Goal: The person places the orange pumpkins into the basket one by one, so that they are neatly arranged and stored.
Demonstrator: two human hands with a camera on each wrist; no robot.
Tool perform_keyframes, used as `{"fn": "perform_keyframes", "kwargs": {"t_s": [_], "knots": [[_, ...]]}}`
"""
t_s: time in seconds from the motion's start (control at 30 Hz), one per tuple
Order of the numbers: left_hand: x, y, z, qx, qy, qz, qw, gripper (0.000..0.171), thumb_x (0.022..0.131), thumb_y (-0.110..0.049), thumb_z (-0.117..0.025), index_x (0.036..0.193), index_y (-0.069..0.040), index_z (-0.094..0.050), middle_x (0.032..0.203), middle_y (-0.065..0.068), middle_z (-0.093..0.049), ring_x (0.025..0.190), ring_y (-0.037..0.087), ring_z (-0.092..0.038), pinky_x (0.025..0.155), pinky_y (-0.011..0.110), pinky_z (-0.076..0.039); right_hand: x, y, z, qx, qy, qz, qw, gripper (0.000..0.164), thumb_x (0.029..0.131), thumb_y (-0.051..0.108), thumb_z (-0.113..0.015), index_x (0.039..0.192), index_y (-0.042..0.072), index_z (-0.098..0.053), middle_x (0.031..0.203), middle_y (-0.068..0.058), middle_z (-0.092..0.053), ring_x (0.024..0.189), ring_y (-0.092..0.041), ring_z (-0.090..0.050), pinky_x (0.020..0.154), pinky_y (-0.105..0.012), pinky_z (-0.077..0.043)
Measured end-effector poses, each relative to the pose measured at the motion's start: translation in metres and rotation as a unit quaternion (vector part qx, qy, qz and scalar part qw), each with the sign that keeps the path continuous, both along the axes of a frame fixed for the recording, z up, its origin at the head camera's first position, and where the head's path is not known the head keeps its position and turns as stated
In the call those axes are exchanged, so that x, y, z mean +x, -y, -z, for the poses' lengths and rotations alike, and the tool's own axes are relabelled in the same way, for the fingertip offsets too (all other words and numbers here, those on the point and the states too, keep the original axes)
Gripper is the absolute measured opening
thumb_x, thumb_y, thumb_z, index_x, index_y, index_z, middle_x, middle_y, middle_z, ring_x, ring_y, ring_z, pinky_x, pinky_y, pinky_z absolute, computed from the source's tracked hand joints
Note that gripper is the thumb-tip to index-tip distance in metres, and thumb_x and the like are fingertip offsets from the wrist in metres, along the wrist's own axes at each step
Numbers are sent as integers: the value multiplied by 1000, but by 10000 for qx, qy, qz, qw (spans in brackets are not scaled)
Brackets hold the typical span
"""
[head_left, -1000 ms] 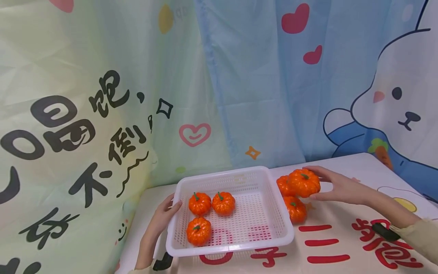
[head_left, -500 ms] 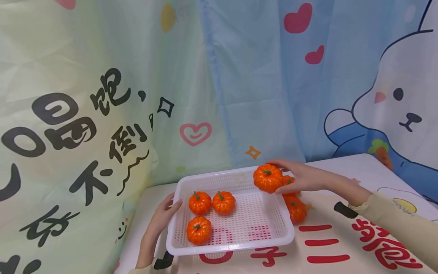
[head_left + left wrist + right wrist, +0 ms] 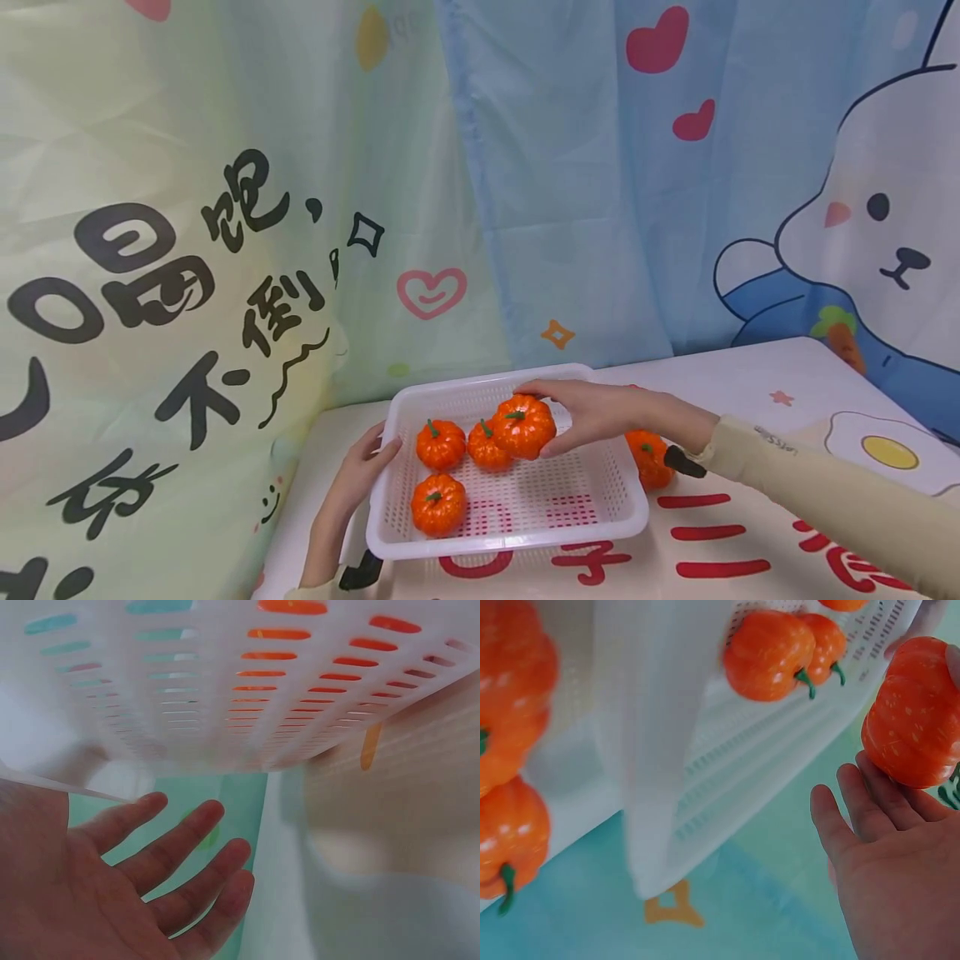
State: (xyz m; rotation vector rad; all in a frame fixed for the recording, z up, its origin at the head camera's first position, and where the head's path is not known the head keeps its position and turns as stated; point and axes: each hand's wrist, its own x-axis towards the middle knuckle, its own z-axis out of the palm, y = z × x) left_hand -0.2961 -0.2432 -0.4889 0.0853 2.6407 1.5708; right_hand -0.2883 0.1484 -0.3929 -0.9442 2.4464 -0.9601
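Note:
My right hand (image 3: 600,412) grips a small orange pumpkin (image 3: 525,427) with a green stem, fingers at its far side and thumb at the near side. It is over a white perforated plastic basket (image 3: 506,546). In the head view this pumpkin partly covers another pumpkin (image 3: 483,452) inside; two more, a back-left pumpkin (image 3: 440,445) and a front-left pumpkin (image 3: 438,505), lie beside it. My left hand (image 3: 360,467) rests at the basket's left rim, thumb over the edge. In the left wrist view its fingers (image 3: 187,832) stretch out loosely below the basket wall.
Right of the basket sits a pumpkin (image 3: 651,458), with another pumpkin (image 3: 510,690) near it in the right wrist view, mostly hidden by the forearm in the head view. A printed cloth covers the table (image 3: 720,533). A patterned curtain (image 3: 555,250) hangs behind.
My right hand has carried the pumpkin leftward from beside the basket, across its right rim, to over its middle. The left hand and the basket stay put.

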Motion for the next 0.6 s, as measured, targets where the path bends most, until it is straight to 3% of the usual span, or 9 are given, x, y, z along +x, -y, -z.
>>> {"fn": "perform_keyframes", "kwargs": {"t_s": [0.23, 0.6], "knots": [[0, 1, -1, 159, -52, 9, 9999, 53, 99, -28, -63, 147, -9, -48, 135, 27, -59, 113, 40, -67, 80, 44, -63, -5, 31, 2, 329, -66, -264, 9991, 83, 81, 43, -81, 150, 20, -41, 144, 5, -53, 134, -17, -49, 113, -47, -44], [-1, 3, 1, 0, 29, 34, 10000, 55, 98, -35, -63, 148, -15, -48, 141, 24, -56, 121, 42, -62, 87, 46, -61, -10, 61, 29, 957, 103, -578, 9937, 80, 80, 40, -83, 148, 23, -44, 141, 12, -53, 131, -9, -49, 115, -38, -42]]}}
